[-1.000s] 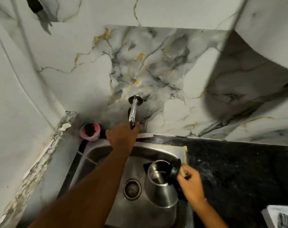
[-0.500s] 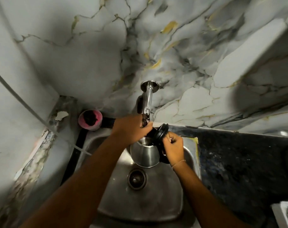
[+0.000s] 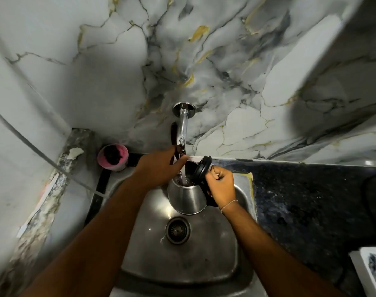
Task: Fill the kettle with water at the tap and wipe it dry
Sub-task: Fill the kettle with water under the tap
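Note:
A steel kettle hangs above the sink, directly under the chrome wall tap. Its black lid stands flipped up. My right hand grips the kettle's black handle on its right side. My left hand is wrapped around the tap's lever at the spout end. A thin stream of water falls from the spout into the kettle's mouth.
A pink cup with something dark inside sits at the sink's back left corner. The drain lies below the kettle. A dark speckled counter runs to the right, with a white object at its near right edge. Marble walls close in behind and left.
The kettle rose from low in the sink to right under the spout. My left hand stayed on the tap, and water now runs into the kettle.

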Tool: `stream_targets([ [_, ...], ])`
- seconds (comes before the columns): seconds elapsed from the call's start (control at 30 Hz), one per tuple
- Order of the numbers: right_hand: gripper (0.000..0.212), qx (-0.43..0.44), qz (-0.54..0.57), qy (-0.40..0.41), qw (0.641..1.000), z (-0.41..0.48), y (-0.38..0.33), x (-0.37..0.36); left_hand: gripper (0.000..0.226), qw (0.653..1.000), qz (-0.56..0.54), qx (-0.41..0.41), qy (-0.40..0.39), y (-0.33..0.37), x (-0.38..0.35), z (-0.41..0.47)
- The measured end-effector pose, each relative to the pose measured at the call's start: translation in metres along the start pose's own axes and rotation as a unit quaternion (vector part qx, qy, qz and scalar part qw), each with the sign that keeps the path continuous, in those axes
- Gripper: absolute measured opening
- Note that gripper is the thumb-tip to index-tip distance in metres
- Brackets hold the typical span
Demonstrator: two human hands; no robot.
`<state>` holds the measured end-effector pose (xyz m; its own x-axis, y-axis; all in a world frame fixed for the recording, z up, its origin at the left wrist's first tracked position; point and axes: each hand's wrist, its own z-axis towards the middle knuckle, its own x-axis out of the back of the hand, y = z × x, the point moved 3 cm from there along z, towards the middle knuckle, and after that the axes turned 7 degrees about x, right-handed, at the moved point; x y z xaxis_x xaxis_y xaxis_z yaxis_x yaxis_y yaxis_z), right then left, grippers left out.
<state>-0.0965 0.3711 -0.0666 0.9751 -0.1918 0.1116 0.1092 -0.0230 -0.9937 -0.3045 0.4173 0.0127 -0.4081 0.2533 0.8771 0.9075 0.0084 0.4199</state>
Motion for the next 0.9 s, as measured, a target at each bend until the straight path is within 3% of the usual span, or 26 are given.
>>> stream_targets([
  [0.23, 0.047, 0.011, 0.002, 0.008, 1.0, -0.003, -0.015, 0.001, 0.029, 0.992, -0.119, 0.006, -0.041, 0.007, 0.013, 0.003],
  [0.33, 0.052, 0.008, 0.002, 0.01, 1.0, -0.004, -0.018, 0.0, 0.023, 0.986, -0.158, -0.002, -0.057, 0.006, 0.014, 0.004],
  [0.6, 0.051, 0.023, -0.017, 0.016, 0.999, -0.006, -0.015, 0.003, 0.016, 0.972, -0.212, -0.018, -0.099, 0.0, 0.016, 0.01],
  [0.9, 0.05, 0.019, -0.038, 0.012, 0.999, -0.01, -0.01, 0.007, 0.024, 0.955, -0.27, -0.025, -0.121, -0.01, 0.008, 0.018],
])
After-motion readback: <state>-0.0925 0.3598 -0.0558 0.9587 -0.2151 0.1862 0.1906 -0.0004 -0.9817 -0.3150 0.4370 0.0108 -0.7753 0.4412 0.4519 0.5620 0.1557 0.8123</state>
